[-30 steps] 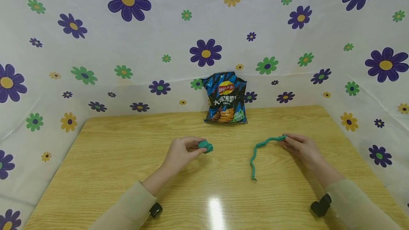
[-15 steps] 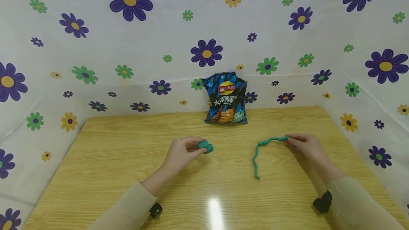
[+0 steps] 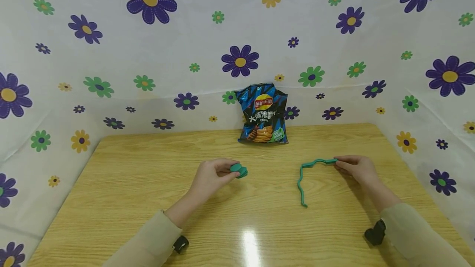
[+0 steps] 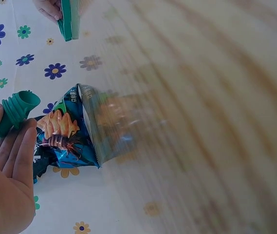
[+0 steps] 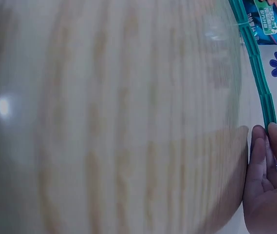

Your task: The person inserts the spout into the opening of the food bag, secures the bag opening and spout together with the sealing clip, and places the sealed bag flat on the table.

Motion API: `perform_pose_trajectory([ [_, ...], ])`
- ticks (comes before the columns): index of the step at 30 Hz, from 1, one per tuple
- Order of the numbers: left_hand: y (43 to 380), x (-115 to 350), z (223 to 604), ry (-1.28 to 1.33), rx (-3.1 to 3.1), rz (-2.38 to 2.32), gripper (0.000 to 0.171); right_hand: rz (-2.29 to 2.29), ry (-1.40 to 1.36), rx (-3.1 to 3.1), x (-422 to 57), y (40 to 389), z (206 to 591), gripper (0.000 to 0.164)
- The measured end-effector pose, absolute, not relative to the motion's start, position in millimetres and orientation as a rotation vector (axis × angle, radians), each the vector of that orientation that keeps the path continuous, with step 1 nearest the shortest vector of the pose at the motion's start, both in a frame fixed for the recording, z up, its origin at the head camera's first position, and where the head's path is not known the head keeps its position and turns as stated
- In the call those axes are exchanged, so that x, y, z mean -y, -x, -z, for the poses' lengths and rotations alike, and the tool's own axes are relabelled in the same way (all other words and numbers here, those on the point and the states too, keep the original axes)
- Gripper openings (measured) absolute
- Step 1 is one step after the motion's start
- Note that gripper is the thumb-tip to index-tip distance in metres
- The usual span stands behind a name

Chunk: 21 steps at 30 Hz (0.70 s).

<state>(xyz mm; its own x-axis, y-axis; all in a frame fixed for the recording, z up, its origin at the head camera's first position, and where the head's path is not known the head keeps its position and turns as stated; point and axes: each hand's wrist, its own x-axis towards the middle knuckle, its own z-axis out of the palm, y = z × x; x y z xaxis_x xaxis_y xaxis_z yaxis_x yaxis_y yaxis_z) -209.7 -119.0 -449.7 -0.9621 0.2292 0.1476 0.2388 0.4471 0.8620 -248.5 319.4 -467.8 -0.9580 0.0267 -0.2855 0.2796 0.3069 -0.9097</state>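
My left hand (image 3: 208,176) pinches a small green spout (image 3: 238,170) between thumb and fingers. In the left wrist view the spout (image 4: 20,109) looks round, ridged and hollow. On the right, my right hand (image 3: 358,170) pinches one end of a long green hinged bag clip (image 3: 311,164). The clip is unfolded: one arm runs left from my fingers, the other bends towards me, both with wavy stretches. Its held arm (image 5: 260,78) shows grooves in the right wrist view. A blue and black bag of chips (image 3: 262,114) stands behind, between the hands.
The wooden table (image 3: 148,151) meets a white flower-print cloth (image 3: 178,52) at the back and on both sides. Against the back cloth leans the chip bag. A bright light reflection lies on the table's front middle.
My right hand has shifted slightly right, carrying the bag clip along; the clip's free arm has swung right too. The left hand with the spout has stayed still.
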Motion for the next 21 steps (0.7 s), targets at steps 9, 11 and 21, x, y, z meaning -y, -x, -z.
perform_pose_trajectory([
  [9,209.0,117.4,448.8,0.437,2.66,1.612,0.03,1.624,-0.268,-2.457,-321.5,245.7,469.8,0.041],
  [11,209.0,117.3,448.7,0.437,2.658,1.617,0.03,1.609,-0.266,-2.476,-321.5,245.4,469.4,0.041],
  [21,209.2,117.4,447.6,0.411,2.662,1.625,0.03,1.56,-0.266,-2.51,-321.7,244.8,468.5,0.042],
])
